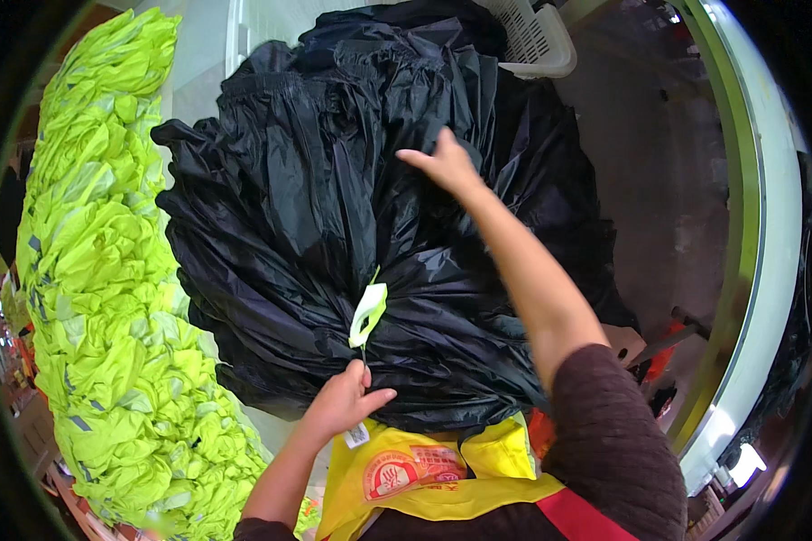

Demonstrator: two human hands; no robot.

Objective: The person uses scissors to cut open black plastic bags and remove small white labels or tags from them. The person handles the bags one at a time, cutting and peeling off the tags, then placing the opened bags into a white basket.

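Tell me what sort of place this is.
Probably a garment workshop or packing area, though I can't be certain: a long pile of lime cloth with grey patches, a large gathered heap of black cloth, and a white basket suggest it.

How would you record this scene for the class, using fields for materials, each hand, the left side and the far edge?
Main material: glossy black fabric, spread in many folds
Detail: looped pale strip on the black fabric
Left hand: just below the pale strip; exact grip unclear
Right hand: thumb and finger spread, over the black fabric; contact unclear
Left side: long heap of yellow-green fabric
Far edge: white container with a perforated wall
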